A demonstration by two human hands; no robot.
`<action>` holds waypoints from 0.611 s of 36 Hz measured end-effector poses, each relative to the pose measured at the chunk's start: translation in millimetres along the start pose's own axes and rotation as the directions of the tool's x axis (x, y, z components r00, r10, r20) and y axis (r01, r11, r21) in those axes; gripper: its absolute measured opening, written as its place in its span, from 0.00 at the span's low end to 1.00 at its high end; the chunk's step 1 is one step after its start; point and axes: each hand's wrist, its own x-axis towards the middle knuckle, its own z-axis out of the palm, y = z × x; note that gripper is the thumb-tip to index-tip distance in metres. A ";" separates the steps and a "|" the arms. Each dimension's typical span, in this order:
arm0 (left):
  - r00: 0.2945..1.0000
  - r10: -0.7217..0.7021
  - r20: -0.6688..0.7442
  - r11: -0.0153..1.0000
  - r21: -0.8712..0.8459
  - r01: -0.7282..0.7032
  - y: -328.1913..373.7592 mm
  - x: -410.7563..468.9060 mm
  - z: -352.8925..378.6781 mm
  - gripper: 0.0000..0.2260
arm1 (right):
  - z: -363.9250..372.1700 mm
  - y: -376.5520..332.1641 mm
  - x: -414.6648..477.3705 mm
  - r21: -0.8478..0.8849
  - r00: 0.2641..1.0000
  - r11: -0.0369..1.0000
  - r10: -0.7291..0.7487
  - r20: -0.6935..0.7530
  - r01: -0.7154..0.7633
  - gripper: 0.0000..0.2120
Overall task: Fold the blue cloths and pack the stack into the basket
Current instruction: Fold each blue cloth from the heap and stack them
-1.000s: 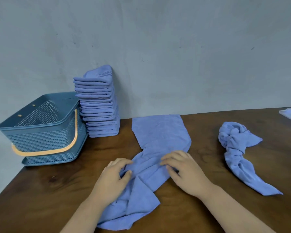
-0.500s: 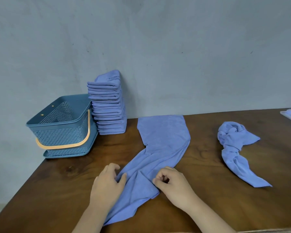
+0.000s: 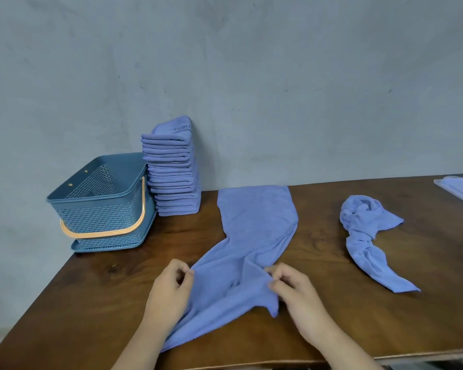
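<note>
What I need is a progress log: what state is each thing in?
Spread cloth: unfolded, near end bunched.
Left hand: pinches its left edge.
Right hand: pinches its right edge.
Twisted cloth: knotted, unfolded.
Basket: handle down, no cloths seen.
Stack: folded, outside Basket.

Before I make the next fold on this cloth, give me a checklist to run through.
1. Left hand pinches the cloth at its left edge: ok.
2. Right hand pinches its right edge: ok.
3. Cloth flat: not ok; the far half lies flat, the near half is bunched and creased.
4. Stack upright beside the basket: ok.
5. Basket empty: cannot tell; its floor is hidden.
6. Knotted cloth ready to fold: not ok; it is twisted in a knot.
</note>
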 end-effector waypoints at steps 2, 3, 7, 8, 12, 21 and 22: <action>1.000 -0.029 -0.002 0.994 -0.107 0.029 1.1 -0.6 -2.4 0.07 | -19.1 1.0 -14.9 0.187 0.997 0.980 0.073 -0.025 -0.067 0.13; 0.999 -0.030 0.010 0.991 -0.131 0.032 0.5 0.2 -2.6 0.07 | -26.6 -0.1 -22.8 0.248 0.993 0.963 0.112 -0.027 -0.102 0.13; 0.993 0.015 0.116 0.983 -0.183 0.006 -4.3 3.4 -1.2 0.07 | -41.3 2.1 -35.5 0.291 0.970 0.939 0.222 -0.097 -0.185 0.10; 0.991 0.034 0.129 0.981 -0.193 -0.009 -3.7 3.2 -0.9 0.07 | -42.0 3.5 -33.2 0.272 0.961 0.941 0.243 -0.132 -0.200 0.09; 0.996 -0.001 0.093 0.944 -0.328 0.031 -0.8 4.3 -0.6 0.03 | -32.1 -0.3 -16.6 0.011 0.940 0.957 0.288 -0.185 -0.291 0.02; 0.993 -0.119 -0.001 0.897 -0.429 0.107 -0.9 4.0 -4.7 0.07 | -9.7 6.4 38.2 -0.693 0.966 0.681 0.092 -0.240 -0.237 0.11; 0.993 -0.120 0.002 0.901 -0.420 0.110 -1.1 3.9 -5.2 0.08 | -8.3 8.3 42.1 -0.703 0.966 0.671 0.089 -0.242 -0.238 0.11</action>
